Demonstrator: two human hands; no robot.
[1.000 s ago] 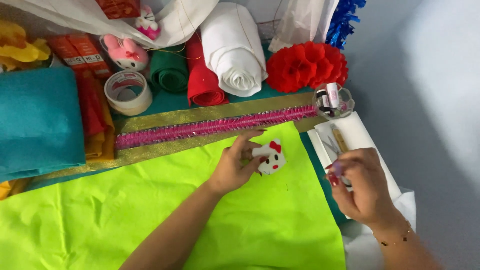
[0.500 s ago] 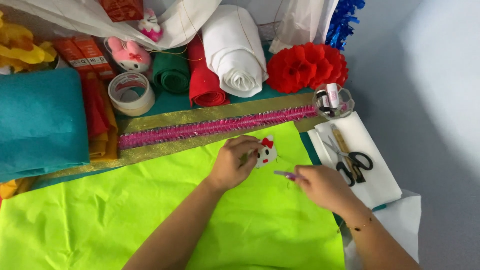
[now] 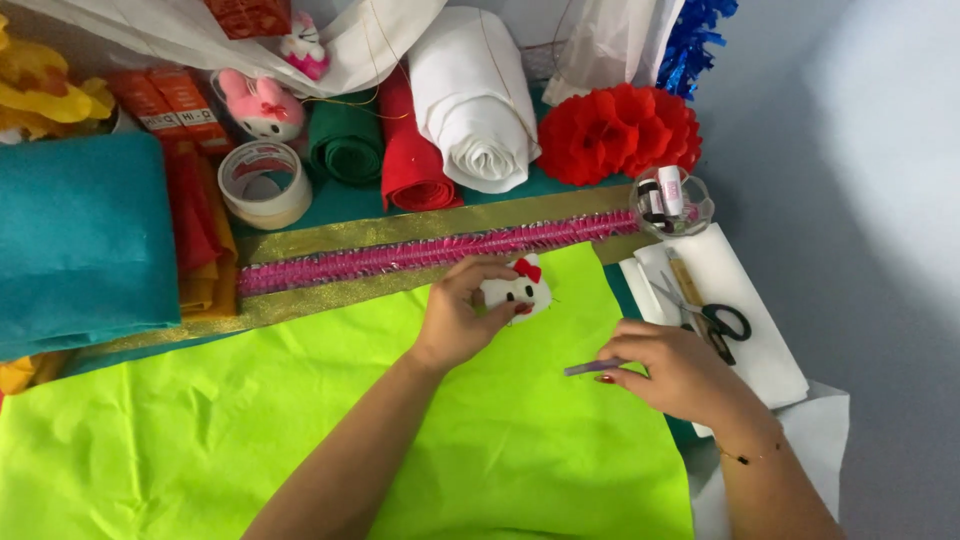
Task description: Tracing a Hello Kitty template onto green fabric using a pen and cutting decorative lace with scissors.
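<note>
left hand point(image 3: 455, 320) is pinching a small white cat-face figure w/ red bow point(image 3: 518, 290), fingers clamped on it, over the neon green sheet point(image 3: 300, 430) near the pink fringe trim point(image 3: 430, 252). right hand point(image 3: 680, 370) is gripping a thin purple stick point(image 3: 592, 367). risk, imo: figure's small & rounded, could be slipping out of the pinch.

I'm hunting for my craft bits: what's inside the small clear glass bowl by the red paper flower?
The small clear glass bowl holds a white tube with a pink label and a small dark bottle. Anything lower down is hidden behind them and the glare on the glass.
</note>
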